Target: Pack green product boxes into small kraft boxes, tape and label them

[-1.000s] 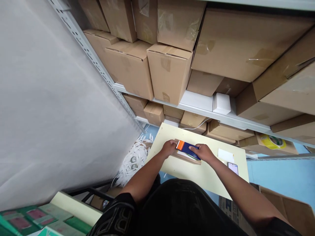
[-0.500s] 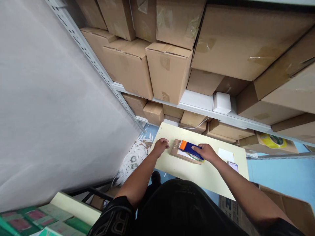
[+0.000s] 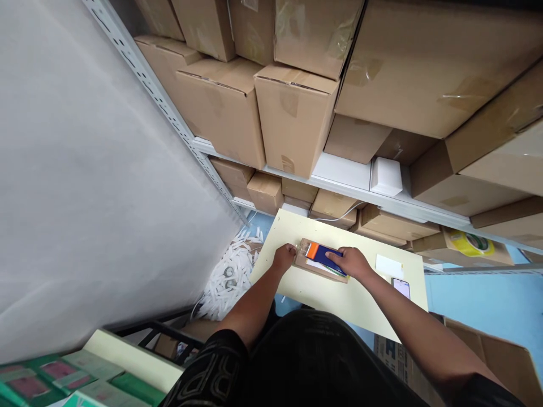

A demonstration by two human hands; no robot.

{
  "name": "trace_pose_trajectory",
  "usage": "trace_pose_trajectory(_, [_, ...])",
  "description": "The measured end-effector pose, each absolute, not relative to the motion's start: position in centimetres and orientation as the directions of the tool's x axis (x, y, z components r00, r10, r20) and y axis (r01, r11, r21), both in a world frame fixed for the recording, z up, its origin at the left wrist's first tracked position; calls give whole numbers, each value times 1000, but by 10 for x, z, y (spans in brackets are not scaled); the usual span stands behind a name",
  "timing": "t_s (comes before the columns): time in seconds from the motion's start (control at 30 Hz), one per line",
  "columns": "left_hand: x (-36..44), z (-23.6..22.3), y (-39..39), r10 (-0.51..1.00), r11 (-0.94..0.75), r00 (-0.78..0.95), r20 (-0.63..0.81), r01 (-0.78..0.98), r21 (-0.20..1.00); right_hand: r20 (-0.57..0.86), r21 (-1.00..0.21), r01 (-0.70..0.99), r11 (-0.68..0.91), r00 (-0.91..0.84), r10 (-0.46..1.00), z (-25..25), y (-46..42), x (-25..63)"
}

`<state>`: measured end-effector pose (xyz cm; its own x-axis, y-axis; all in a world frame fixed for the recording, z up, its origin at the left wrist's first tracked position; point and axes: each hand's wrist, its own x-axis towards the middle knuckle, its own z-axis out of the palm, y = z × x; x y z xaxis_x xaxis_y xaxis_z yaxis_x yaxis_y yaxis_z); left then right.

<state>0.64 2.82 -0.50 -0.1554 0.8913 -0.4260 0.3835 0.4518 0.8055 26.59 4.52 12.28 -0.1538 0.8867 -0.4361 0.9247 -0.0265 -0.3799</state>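
A flat brown cardboard parcel (image 3: 317,271) lies on a pale yellow table (image 3: 339,297). On top of it rests a blue tape dispenser (image 3: 321,252) with an orange end. My right hand (image 3: 350,263) is closed over the dispenser's right part, pressing it on the parcel. My left hand (image 3: 284,257) touches the parcel's left edge with its fingers curled.
A white card (image 3: 389,266) and a phone (image 3: 401,288) lie on the table to the right. Metal shelves (image 3: 339,182) stacked with cardboard boxes (image 3: 292,113) stand behind it. A roll of yellow tape (image 3: 469,243) sits at right. White scraps (image 3: 231,274) litter the floor at left.
My left hand drew away from the parcel's left end, then came back to touch it. The dispenser under my right hand shifted slightly left.
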Motion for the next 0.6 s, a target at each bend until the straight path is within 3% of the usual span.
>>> trace_pose_trajectory(0.37, [-11,1,41,926,317,-39,-376,626,713,-449,-330,943,-29,-130,884,127,47,259])
trace_pose_trajectory(0.47, [-20,15,42,949,-1,248,-195,620,785,-446,-342,939,-38,-126,886,127,47,259])
trace_pose_trajectory(0.53, [-20,22,44,882,-223,462,-88,576,787,-445,-348,937,-42,-125,887,128,47,258])
trace_pose_trajectory(0.6, [-16,26,46,827,-308,555,-90,580,754,-444,-345,937,-47,-119,888,128,47,258])
